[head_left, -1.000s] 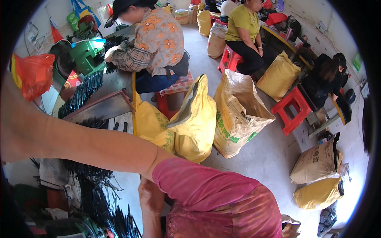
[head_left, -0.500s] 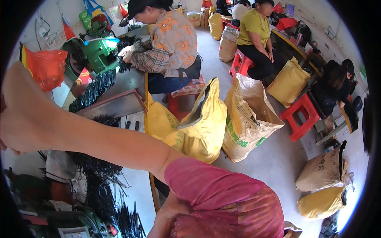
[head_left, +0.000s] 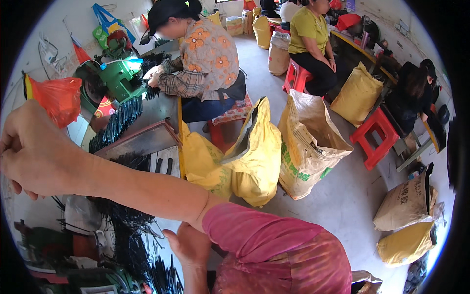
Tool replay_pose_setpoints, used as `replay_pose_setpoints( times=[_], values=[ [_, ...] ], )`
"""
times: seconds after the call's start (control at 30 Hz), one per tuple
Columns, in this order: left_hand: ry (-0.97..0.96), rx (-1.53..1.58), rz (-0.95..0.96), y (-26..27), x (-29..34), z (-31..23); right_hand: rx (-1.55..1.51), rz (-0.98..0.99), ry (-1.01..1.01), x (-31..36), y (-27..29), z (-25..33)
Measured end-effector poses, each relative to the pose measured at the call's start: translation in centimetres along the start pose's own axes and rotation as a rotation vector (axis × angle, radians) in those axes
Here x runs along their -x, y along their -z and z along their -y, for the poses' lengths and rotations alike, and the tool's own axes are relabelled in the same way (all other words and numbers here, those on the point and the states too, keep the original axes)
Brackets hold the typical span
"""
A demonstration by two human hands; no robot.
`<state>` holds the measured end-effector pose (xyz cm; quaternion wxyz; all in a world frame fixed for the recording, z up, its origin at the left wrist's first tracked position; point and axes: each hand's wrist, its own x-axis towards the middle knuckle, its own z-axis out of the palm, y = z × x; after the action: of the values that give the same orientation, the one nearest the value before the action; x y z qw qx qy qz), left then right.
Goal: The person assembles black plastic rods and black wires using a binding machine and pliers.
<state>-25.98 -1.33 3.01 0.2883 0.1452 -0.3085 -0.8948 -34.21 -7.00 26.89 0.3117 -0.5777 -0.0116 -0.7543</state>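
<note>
My right arm stretches across the view from its magenta sleeve to the left rim. At its end my right hand [head_left: 39,152] is closed with curled fingers, above the worktable; what it holds, if anything, is hidden. My left hand [head_left: 191,245] is low in the middle, beneath my right forearm, with its thumb spread out and its other fingers partly hidden; nothing shows in it. Long thin black strips [head_left: 128,235] lie heaped on the table beside it, and a second bunch of black strips [head_left: 164,275] lies nearer me. A dark green machine [head_left: 95,279] stands at the lower left.
Across the table a person in a flowered top [head_left: 208,54] works at a green machine [head_left: 120,81]. A metal tray [head_left: 142,139] and black tool handles [head_left: 169,165] lie between us. Yellow sacks [head_left: 257,157], an open pale sack [head_left: 313,152] and a red stool [head_left: 376,137] stand on the floor.
My right hand has come down slightly at the left rim, its fingers now showing more curled. My left hand has moved left and up, out from beside my clothing.
</note>
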Motion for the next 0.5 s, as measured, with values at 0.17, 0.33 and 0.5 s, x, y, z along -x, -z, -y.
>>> replay_pose_setpoints(
  times=[0.17,0.33,0.5],
  values=[
    [-0.106,0.059,-0.041,0.3,0.3,-1.5,0.025,-0.075,-0.126,1.0,1.1,-1.6],
    [-0.112,-0.194,-0.073,0.8,0.4,-1.8,0.258,0.044,-0.315,4.7,3.1,-4.8],
    [-0.113,-0.7,-0.053,0.5,4.2,-1.7,0.532,0.254,-0.634,9.2,5.9,-9.6]
  ],
)
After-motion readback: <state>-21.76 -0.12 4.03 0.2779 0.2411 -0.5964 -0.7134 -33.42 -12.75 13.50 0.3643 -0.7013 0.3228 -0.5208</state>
